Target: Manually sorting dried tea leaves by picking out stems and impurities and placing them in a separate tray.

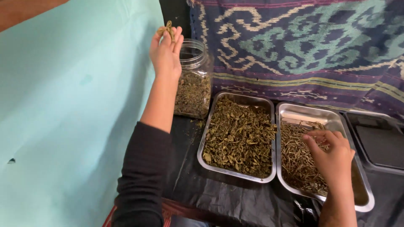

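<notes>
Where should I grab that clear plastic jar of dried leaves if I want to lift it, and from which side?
Grip the jar around its upper wall, just below the open mouth, coming from the right side. It stands upright with no lid, the left hand is at its left, and the tray of leaves sits close by its base, so the lower part is crowded.

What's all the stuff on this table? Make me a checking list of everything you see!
Surface: black sheet, crumbs near jar.
Job's things: clear jar, open, partly filled with dried leaves; left tray of leaves; right tray of twigs.
Clutter: dark tray at right.
Grippers: left hand pinching leaves by the jar; right hand picking in twigs.
Cables: nothing seen.
Surroundings: teal cloth, patterned woven cloth.
</notes>
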